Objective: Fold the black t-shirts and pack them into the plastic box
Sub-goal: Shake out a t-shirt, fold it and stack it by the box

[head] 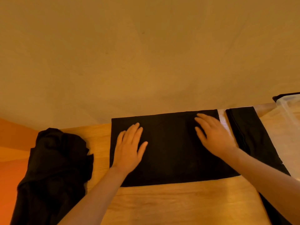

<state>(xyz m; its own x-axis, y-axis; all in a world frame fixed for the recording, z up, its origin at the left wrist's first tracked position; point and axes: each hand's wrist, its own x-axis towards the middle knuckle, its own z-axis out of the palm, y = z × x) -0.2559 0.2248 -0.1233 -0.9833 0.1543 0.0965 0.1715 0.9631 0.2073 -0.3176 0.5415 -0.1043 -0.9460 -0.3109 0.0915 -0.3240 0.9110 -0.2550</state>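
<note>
A black t-shirt (170,151) lies folded into a flat rectangle in the middle of the wooden table (178,203). My left hand (129,146) rests flat on its left part with straight fingers. My right hand (214,133) lies flat on its right part, fingers spread. A crumpled heap of black t-shirts (55,168) sits at the table's left edge. Another black garment (250,135) lies stretched out to the right of the folded shirt. The clear plastic box (289,108) shows at the far right edge, only partly in view.
A plain tan wall (146,54) rises directly behind the table's far edge. An orange surface (13,143) lies to the left of the table. A dark item (280,95) sits behind the plastic box.
</note>
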